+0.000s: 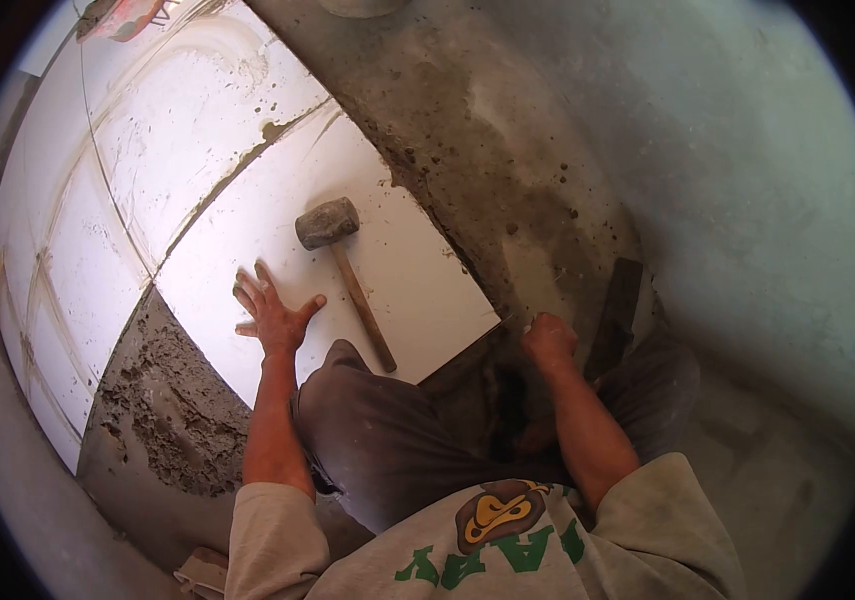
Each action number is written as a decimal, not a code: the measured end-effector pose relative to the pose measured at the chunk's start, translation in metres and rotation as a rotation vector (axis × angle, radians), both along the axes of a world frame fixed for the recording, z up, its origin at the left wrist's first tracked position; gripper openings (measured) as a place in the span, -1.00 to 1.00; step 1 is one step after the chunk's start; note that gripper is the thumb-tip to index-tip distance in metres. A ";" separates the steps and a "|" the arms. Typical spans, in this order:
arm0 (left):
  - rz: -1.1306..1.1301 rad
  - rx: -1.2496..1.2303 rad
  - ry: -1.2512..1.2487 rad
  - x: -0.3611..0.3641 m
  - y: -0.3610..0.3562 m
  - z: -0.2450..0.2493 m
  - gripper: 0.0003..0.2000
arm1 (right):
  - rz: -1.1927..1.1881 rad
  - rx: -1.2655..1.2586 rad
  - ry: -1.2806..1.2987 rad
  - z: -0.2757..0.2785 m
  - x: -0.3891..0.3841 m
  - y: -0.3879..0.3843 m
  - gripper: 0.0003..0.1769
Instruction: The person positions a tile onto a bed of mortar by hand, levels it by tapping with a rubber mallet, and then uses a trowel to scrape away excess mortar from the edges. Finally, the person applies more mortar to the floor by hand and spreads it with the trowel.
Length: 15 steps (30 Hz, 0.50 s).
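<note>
My left hand (279, 318) lies with spread fingers on a large white floor tile (417, 270), left of a mallet. That mallet (328, 223) rests on the same tile, its dark, dirty head away from me and its wooden handle (363, 308) pointing back to my knee. Just off the tile's right-hand corner, my right hand (550, 342) is closed in a fist. What it holds, if anything, is too small to make out. Mortar-smeared white tiles (207, 100) adjoin the tile on its far and left sides.
Rough wet mortar (172, 410) fills a gap to the left of my knee. Bare, gritty floor (507, 170) runs along the tile's right edge up to a pale wall (747, 180). A dark flat bar (614, 315) stands near my right knee. A red-and-white bag (127, 15) lies far left.
</note>
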<state>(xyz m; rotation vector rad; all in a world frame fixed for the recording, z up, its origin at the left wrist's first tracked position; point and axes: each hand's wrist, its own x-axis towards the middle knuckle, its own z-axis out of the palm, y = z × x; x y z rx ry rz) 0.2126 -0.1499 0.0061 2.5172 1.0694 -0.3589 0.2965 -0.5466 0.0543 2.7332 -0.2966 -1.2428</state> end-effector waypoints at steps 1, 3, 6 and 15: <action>0.007 0.005 -0.003 -0.001 0.000 -0.001 0.32 | 0.007 0.050 -0.067 0.003 0.002 0.009 -0.60; -0.007 0.004 -0.002 -0.001 0.001 -0.001 0.31 | 0.019 0.106 -0.135 0.001 0.000 0.028 -0.61; -0.030 0.042 0.032 0.000 0.000 0.005 0.27 | 0.206 0.376 -0.219 -0.004 -0.011 0.070 -0.60; -0.030 0.129 0.019 -0.004 0.000 -0.003 0.31 | 0.363 0.646 -0.070 -0.024 -0.046 0.215 -0.46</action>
